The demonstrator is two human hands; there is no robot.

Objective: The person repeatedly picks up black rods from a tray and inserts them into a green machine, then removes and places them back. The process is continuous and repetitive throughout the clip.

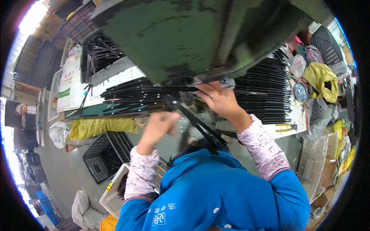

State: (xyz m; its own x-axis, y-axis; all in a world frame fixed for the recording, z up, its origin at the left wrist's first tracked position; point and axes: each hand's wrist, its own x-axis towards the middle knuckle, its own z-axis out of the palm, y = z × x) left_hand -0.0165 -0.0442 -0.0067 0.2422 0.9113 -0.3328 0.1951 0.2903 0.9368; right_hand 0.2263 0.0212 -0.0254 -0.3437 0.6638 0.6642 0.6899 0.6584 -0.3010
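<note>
black strip (200,125) between left hand (160,125), right hand (219,101)

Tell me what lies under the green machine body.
Under the green machine body, rows of black strips lie stacked on the white bench. The right hand reaches there; the machine's overhang hides what its fingertips touch.

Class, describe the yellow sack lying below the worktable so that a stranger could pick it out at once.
Start at the big green machine, then drop past the rows of black strips on the table. The yellow sack lies lengthwise under the table edge, above a black crate; a white bag sits at its left end, and it alone is long and yellow.
</note>
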